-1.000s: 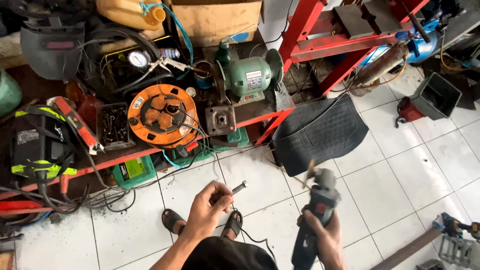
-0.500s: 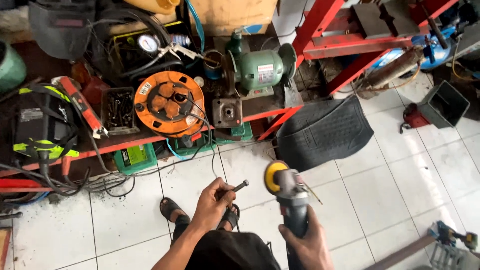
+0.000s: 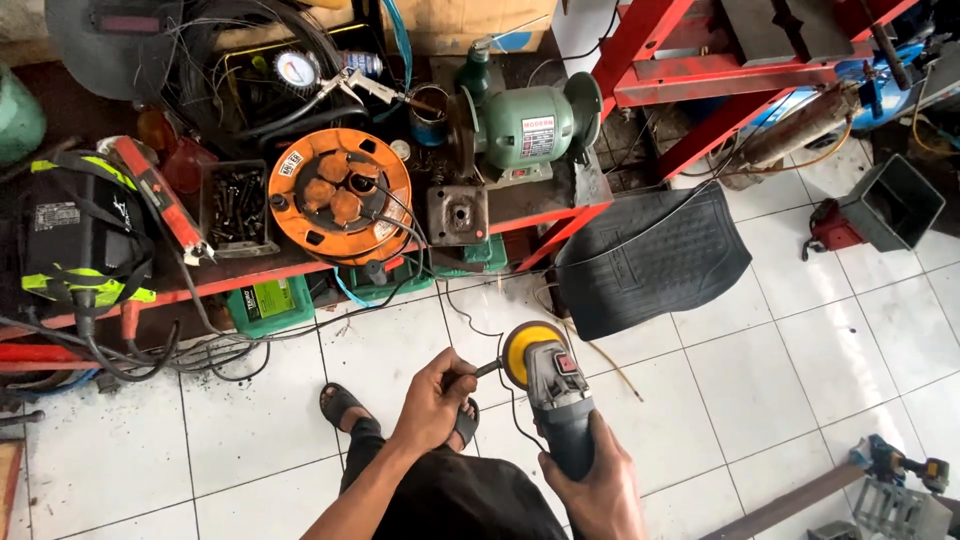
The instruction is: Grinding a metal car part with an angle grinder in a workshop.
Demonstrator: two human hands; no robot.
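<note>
Currently our left hand (image 3: 432, 400) pinches a small dark metal piece (image 3: 487, 369), its tip touching the yellow disc (image 3: 528, 352) of the angle grinder (image 3: 556, 400). Our right hand (image 3: 598, 490) is wrapped around the grinder body. No sparks visible, so we judge grinding barely begun. The piece's shape is mostly hidden by our fingers; beyond the disc, a black rubber mat (image 3: 650, 255).
</note>
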